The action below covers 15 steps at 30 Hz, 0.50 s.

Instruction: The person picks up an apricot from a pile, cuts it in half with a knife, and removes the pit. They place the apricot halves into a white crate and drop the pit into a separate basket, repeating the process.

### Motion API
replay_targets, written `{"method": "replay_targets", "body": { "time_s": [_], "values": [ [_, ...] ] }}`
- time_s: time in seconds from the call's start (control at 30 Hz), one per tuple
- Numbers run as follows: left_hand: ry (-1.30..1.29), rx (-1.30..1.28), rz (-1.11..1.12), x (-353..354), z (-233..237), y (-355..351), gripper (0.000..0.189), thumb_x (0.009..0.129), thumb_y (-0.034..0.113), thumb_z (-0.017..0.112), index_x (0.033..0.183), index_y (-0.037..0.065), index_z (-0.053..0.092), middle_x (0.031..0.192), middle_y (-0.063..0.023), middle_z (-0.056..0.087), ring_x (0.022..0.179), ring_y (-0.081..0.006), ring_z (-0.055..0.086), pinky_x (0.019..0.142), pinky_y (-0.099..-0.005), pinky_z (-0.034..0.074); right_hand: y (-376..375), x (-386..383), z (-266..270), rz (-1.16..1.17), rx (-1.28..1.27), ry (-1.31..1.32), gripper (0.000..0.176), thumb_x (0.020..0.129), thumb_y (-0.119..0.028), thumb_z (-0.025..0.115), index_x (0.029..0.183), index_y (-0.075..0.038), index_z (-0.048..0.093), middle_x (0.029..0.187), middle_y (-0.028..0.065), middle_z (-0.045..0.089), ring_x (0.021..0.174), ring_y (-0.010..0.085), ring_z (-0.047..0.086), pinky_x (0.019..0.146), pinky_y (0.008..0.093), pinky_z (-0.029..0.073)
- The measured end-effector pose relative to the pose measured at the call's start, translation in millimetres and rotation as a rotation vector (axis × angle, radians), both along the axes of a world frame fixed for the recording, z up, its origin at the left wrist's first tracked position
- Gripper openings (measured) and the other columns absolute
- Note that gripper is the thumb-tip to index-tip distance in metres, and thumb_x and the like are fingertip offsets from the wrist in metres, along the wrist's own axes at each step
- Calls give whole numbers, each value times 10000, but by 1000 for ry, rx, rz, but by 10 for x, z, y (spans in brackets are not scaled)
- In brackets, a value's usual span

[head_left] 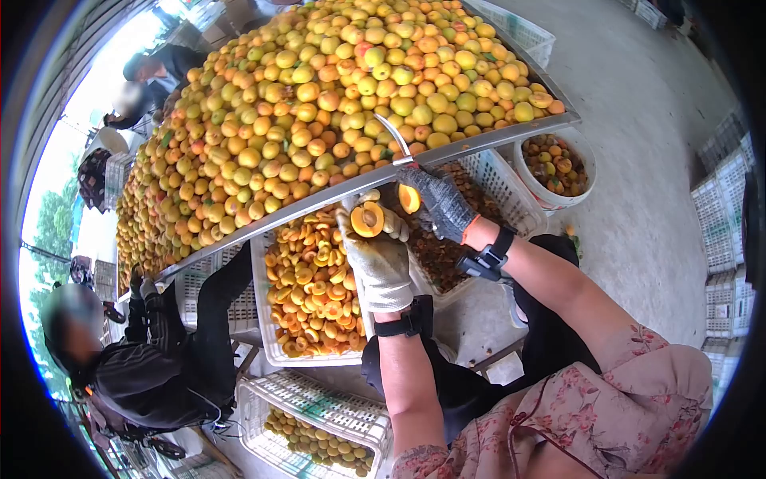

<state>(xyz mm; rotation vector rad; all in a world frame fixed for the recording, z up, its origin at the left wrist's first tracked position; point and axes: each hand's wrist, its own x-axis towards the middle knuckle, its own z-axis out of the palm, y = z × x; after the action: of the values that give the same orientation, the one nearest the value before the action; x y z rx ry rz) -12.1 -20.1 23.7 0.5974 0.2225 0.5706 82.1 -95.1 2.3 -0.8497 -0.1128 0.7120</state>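
My left hand (377, 259), in a white glove, holds an apricot half (367, 219) with its cut, hollow face up. In a grey glove with an orange cuff, my right hand (441, 199) grips a curved knife (392, 136) whose blade points up and left over the metal table edge. Another orange apricot half (409, 199) is held at the fingers of my right hand. Both hands are just in front of the heaped apricots (319, 104). Below my left hand stands a crate of cut halves (315, 291); a crate of dark pits (447, 263) lies beneath my right hand.
The metal table rim (319, 194) runs diagonally ahead. A white bucket of fruit (556, 168) stands at the right. A co-worker in black (152, 375) sits at the left; others are across the pile. Another crate (319, 415) is on the floor, with stacked crates (722, 223) far right.
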Motion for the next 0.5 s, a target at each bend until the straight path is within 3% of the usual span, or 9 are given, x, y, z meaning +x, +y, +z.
{"method": "replay_targets", "body": {
  "time_s": [0.1, 0.13, 0.17, 0.23, 0.3, 0.33, 0.37, 0.43, 0.5],
  "values": [
    [3, 71, 149, -213, -13, 182, 607, 918, 628, 370, 955, 55, 567, 559, -21, 449, 465, -144, 384, 438, -253, 310, 338, -52, -320, 42, -109, -249, 176, 893, -210, 637, 947, -47, 675, 845, -24, 632, 774, 63, 549, 690, 248, 455],
    [4, 66, 141, -302, 53, 227, 614, 900, 651, 390, 945, 68, 578, 572, -11, 468, 477, -134, 399, 446, -240, 320, 416, -159, -129, 102, -316, -389, 217, 882, -234, 644, 983, -44, 673, 835, -19, 633, 770, 86, 550, 714, 285, 458],
    [135, -33, 289, -336, 149, 197, 575, 904, 636, 399, 929, 92, 584, 591, -2, 490, 496, -121, 417, 462, -232, 330, 509, -246, -14, 120, -322, -608, 233, 871, -249, 653, 975, -40, 669, 813, -20, 632, 770, 102, 554, 724, 316, 461],
    [99, -58, 287, -461, 72, 303, 568, 900, 614, 451, 979, 68, 584, 632, -20, 520, 574, -146, 487, 525, -247, 398, 818, -180, 59, 209, -519, -920, 219, 867, -242, 662, 948, -39, 665, 810, -25, 632, 770, 94, 560, 698, 292, 460],
    [132, -134, 325, -515, 70, 340, 523, 913, 593, 437, 967, 92, 577, 619, -18, 514, 566, -144, 504, 530, -238, 421, 1015, -243, 87, 78, -38, -529, 231, 883, -283, 641, 898, -53, 658, 753, -3, 636, 721, 105, 580, 649, 254, 449],
    [137, -118, 311, -532, -13, 390, 513, 920, 587, 424, 957, 98, 576, 617, -19, 514, 547, -146, 499, 512, -235, 415, 870, -319, 476, 62, -52, -258, 248, 904, -322, 601, 818, -90, 616, 631, 5, 584, 551, 117, 546, 516, 250, 433],
    [144, -105, 290, -531, -66, 407, 504, 927, 581, 411, 947, 104, 575, 616, -19, 515, 529, -148, 494, 495, -232, 410, 802, -290, 532, 62, -60, -264, 248, 904, -322, 601, 818, -90, 616, 631, 5, 584, 551, 117, 546, 516, 250, 433],
    [180, -63, 269, -439, -1, 305, 517, 948, 565, 365, 996, 103, 592, 649, -5, 527, 499, -115, 468, 450, -211, 369, 624, -171, 602, 211, 298, 90, 266, 915, -335, 573, 756, -122, 551, 541, -7, 499, 406, 126, 457, 393, 278, 394],
    [238, -207, 237, -302, 30, 205, 525, 935, 596, 358, 885, 109, 548, 630, -25, 513, 471, -131, 404, 439, -237, 303, 538, -189, 678, 121, 350, 48, 256, 906, -317, 591, 755, -122, 523, 528, -25, 457, 370, 106, 415, 342, 284, 367]
  ]
}}
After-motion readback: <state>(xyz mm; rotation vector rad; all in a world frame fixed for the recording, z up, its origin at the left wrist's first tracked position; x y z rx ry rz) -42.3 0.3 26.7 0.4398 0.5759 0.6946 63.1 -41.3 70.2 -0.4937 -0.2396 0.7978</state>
